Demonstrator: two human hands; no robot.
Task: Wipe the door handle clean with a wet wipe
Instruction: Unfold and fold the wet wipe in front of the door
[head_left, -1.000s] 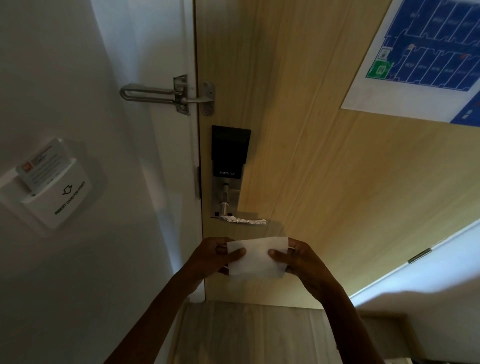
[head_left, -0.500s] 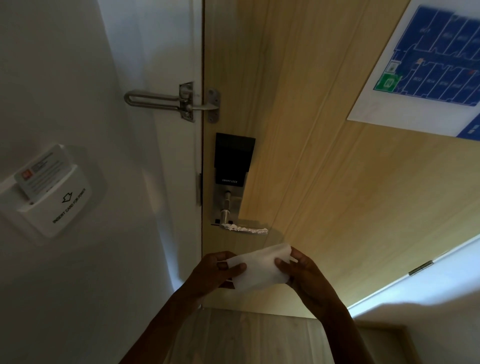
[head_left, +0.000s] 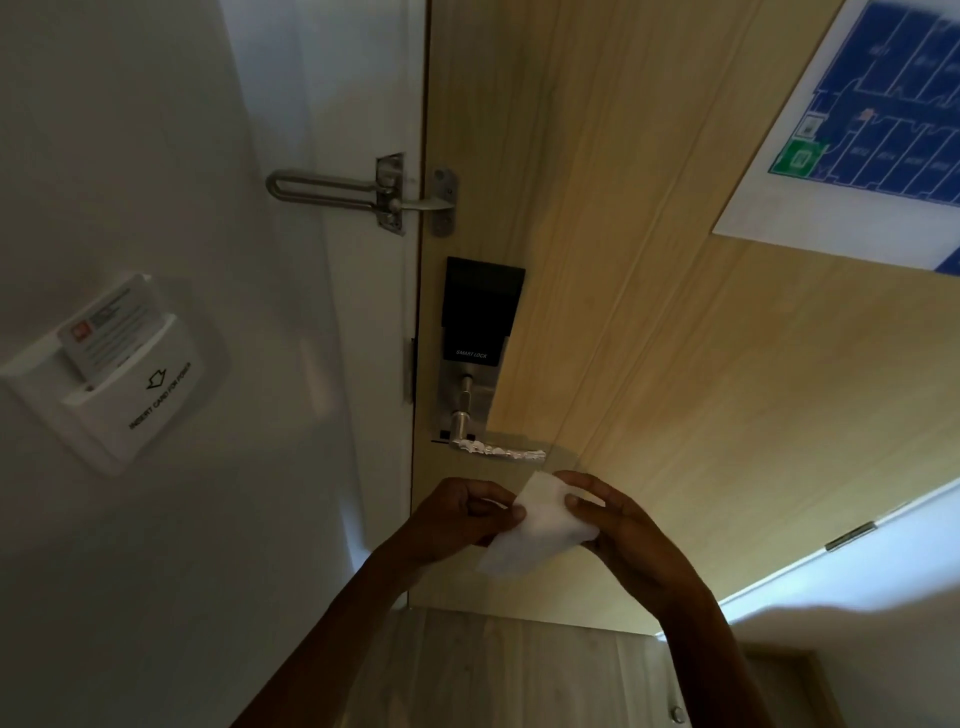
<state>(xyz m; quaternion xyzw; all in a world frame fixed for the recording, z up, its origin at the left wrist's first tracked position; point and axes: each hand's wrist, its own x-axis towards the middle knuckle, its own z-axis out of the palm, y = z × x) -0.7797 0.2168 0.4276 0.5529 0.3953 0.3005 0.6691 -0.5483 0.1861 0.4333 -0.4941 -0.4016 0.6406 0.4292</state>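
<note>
- The floor plan (head_left: 862, 124) on the door is cut off by the top and right edges, and its small labels are too blurred to read.
- The wet wipe (head_left: 537, 527) hides part of the fingers of the right hand (head_left: 631, 538).
- The text on the key card (head_left: 106, 325) is too small to read.
- Both forearms leave the bottom edge.

I see the white wipe (head_left: 535, 525) folded, hanging slantwise just below the silver handle (head_left: 498, 450), which sticks out level from the door.
</note>
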